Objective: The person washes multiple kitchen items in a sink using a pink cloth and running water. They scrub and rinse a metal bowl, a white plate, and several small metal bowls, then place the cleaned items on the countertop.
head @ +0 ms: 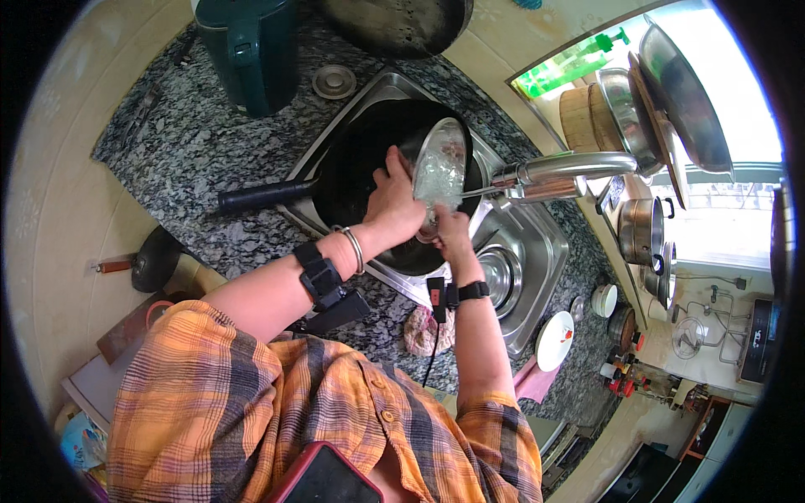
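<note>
A shiny round bowl (440,165) is tilted under a thin stream of tap water, and water splashes inside it. My left hand (395,204) grips the bowl's outer side. At its lower rim is my right hand (454,231), fingers curled and blurred, so I cannot tell whether it grips the rim or rubs the inside. Beneath both hands a black wok (352,157) rests in the left basin of a steel sink (546,251), its handle (264,195) reaching over the granite counter. The chrome faucet (560,167) reaches in from the right.
A dark green jug (251,56) and a sink strainer (334,82) stand on the counter. Steel bowls (500,276) lie in the right basin. A white plate (555,341) and a crumpled cloth (427,332) are nearby. Pots (640,231) and a green soap bottle (569,63) line the windowsill.
</note>
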Tool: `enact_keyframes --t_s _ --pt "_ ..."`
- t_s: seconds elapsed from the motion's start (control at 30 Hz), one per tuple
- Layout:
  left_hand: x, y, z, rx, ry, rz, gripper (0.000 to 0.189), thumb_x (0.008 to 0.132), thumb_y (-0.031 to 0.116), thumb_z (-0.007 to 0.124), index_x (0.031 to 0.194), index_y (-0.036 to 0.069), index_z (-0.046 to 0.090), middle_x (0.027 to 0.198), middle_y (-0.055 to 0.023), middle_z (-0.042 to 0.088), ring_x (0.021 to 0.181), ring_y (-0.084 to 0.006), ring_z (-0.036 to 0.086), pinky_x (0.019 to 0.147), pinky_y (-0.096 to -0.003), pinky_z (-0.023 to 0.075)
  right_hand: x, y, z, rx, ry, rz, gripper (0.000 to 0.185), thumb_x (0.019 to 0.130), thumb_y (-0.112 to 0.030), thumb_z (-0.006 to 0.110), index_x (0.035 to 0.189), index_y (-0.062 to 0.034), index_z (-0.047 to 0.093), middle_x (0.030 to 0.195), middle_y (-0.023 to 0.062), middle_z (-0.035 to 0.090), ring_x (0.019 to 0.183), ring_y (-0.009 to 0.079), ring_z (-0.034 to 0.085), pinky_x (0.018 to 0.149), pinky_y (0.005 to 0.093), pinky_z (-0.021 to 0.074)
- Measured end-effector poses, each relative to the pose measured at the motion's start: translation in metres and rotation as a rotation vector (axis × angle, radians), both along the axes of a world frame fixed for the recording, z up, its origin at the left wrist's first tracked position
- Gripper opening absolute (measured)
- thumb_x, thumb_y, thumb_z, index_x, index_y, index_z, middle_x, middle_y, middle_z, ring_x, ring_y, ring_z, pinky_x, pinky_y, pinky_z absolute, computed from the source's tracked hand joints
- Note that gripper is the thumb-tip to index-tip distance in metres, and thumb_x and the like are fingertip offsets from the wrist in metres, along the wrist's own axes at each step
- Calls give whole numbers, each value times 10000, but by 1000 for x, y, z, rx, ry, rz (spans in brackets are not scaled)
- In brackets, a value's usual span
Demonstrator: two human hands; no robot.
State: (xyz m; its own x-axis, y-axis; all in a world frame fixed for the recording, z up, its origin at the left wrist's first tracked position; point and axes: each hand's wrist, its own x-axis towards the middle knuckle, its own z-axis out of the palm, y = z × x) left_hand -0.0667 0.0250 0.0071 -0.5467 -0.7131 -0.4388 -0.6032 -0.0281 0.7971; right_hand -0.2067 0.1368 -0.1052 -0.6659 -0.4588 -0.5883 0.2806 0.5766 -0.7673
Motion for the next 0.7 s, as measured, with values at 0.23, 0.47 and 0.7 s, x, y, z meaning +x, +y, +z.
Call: enact_keyframes --t_s 0.23,0.47,0.7 --pt "23 -21 -60 1165 488 112 331 721 31 463 995 -155 467 933 -262 548 761 -392 613 667 -477 565 -35 19 89 18 77 106 182 825 -99 438 783 41 545 501 82 506 346 137 433 303 261 297" --pt "10 0 -117 805 398 210 276 729 20 538 961 -128 535 858 -244 601 745 -368 628 607 -398 553 17 34 123 41 427 244 185 814 -51 441 899 100 504 578 131 580 425 176 579 378 287 453" --pt "-8 3 -96 -102 290 126 358 778 27 533 1135 12 530 985 -176 628 858 -250 634 755 -347 489 23 52 53 -8 249 -125 212 866 -94 484 919 109 460 630 145 583 423 210 585 348 276 481"
